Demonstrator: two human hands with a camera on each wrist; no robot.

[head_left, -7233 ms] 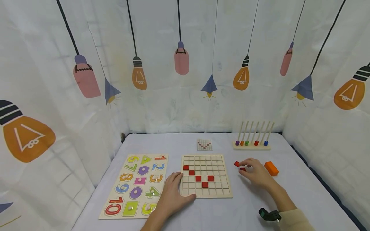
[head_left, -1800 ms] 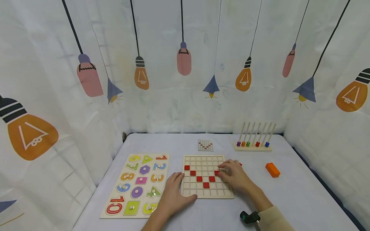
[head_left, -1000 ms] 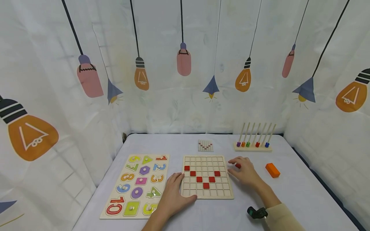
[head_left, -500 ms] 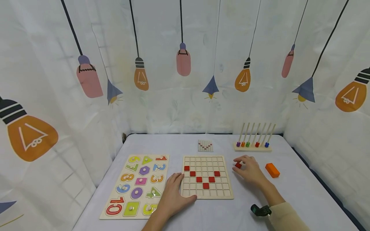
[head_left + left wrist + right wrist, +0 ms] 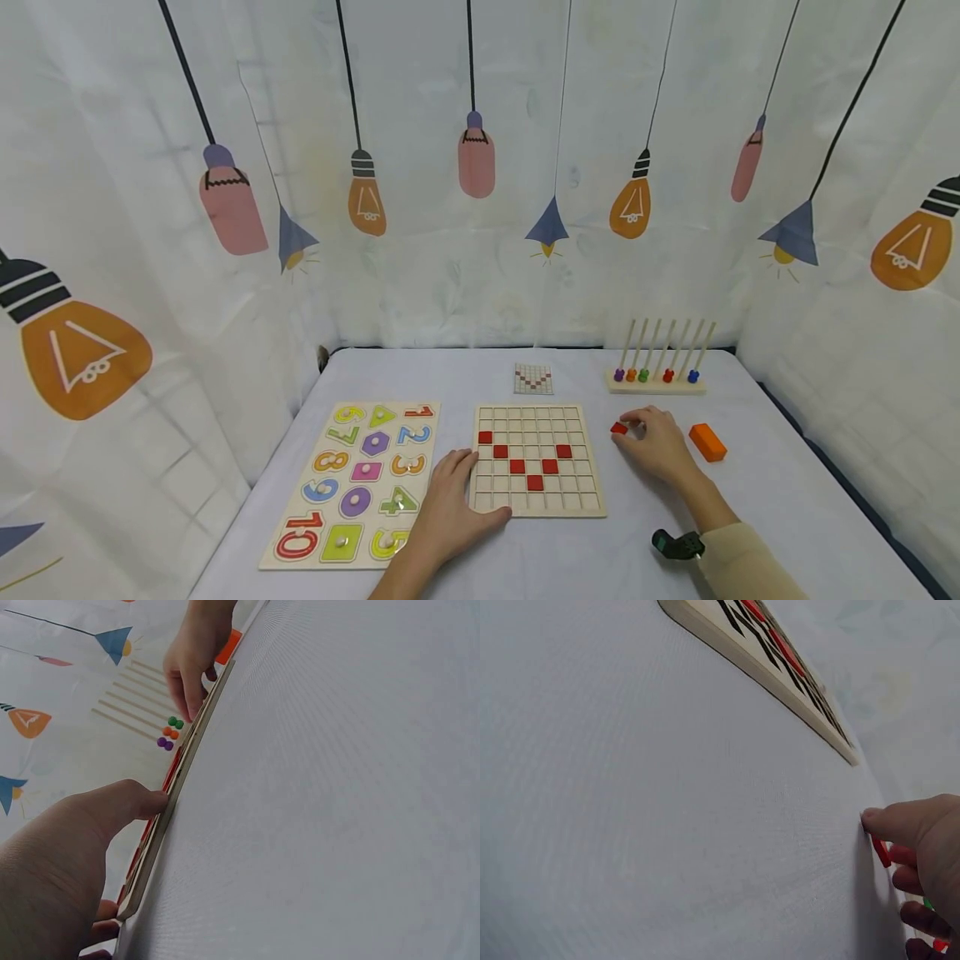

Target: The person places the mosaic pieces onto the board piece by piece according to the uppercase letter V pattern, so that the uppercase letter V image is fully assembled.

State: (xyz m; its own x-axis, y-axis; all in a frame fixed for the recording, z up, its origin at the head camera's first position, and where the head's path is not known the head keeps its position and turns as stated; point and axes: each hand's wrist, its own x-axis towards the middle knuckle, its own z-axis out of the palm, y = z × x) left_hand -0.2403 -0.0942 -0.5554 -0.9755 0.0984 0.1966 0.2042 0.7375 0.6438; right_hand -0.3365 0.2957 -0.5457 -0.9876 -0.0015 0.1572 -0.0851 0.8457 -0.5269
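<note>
My left hand (image 5: 453, 512) grips the near left corner of the wooden grid board (image 5: 491, 500), thumb on its front edge and fingers along its left side. In the left wrist view the thumb (image 5: 142, 804) bends onto the board's edge. Several red square tiles (image 5: 535, 482) sit in the board's cells in a slanting pattern. Right of the board, my right hand (image 5: 658, 442) pinches a loose red tile (image 5: 618, 427) at the table between thumb and fingers. That tile (image 5: 881, 851) partly hides behind the thumb in the right wrist view.
A number-and-shape puzzle board (image 5: 352, 533) lies at the left. Behind the grid board is a small pattern card (image 5: 533, 379). A pegged bead stand (image 5: 655, 385) is at the back right, and an orange block (image 5: 707, 442) lies right of my right hand.
Since the oldest frame, a red tile has joined the grid board's pattern. My right hand has then withdrawn rightward from the board to the loose red tile. My left hand has stayed put.
</note>
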